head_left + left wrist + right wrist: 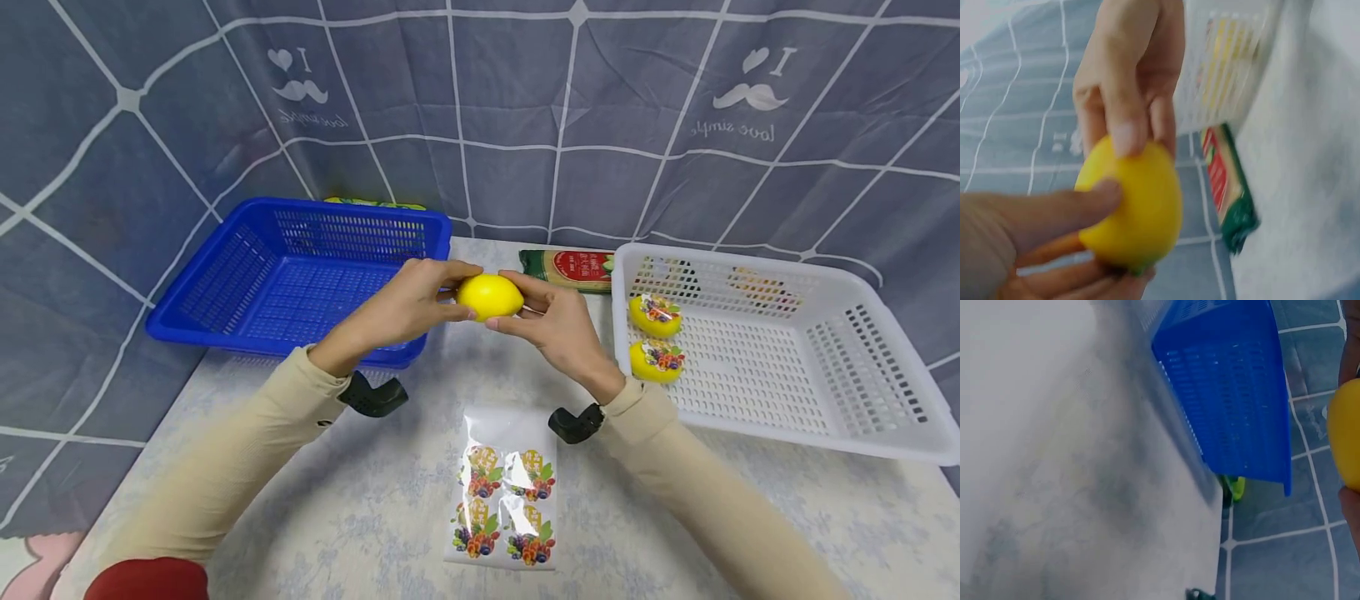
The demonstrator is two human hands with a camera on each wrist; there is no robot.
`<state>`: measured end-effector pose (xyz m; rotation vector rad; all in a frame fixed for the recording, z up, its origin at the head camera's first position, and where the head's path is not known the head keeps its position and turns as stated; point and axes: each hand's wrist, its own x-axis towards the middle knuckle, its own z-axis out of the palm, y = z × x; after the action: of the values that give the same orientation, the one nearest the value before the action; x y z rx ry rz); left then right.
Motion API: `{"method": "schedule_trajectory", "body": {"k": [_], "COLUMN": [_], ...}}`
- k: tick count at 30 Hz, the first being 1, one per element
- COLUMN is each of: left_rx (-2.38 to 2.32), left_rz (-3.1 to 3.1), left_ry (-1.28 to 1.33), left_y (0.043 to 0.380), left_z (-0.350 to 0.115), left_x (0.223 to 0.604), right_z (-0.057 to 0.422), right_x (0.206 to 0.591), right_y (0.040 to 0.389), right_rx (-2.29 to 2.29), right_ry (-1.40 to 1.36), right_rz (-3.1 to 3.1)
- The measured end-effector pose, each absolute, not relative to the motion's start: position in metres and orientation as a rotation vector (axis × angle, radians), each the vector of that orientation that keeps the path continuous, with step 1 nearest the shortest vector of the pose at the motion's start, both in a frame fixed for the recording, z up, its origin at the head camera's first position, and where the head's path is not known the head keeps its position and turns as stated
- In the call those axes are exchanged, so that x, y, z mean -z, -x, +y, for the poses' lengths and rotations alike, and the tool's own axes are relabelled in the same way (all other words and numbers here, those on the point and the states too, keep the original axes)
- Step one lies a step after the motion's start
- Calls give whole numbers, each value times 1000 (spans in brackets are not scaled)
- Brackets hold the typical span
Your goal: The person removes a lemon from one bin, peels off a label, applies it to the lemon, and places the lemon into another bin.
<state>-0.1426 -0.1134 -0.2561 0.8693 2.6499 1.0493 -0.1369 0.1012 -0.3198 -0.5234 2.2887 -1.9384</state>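
Note:
A yellow lemon is held up above the table between both hands. My left hand grips its left end with thumb and fingers, and my right hand pinches the other end. Close up in the left wrist view, both thumbs press on the lemon; no sticker shows on its visible side. Only part of the lemon enters the right wrist view. Below the hands lies a sheet of fruit stickers. Two lemons with similar fruit stickers sit at the left side of the white basket.
At the left stands a blue plastic basket, with a yellow-green packet partly hidden behind it. A red and green packet lies at the back beside the white basket. A grey checked curtain hangs behind the patterned table.

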Motion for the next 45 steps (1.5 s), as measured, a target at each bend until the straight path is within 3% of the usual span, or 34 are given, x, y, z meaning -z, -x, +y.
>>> {"method": "schedule_trajectory", "body": {"k": [13, 27, 45], "left_rx": [-1100, -1044, -940], "left_rz": [2759, 2754, 2697], "left_ry": [-709, -723, -691], "left_y": [128, 130, 140], "left_z": [-83, -59, -50], "left_x": [290, 339, 358], "right_z": [114, 118, 129], "right_x": [331, 366, 386], "right_y": [124, 117, 115], "right_rx": [1818, 1511, 1430], "right_ry": [342, 271, 193], "right_rz": [2342, 2590, 2522]}}
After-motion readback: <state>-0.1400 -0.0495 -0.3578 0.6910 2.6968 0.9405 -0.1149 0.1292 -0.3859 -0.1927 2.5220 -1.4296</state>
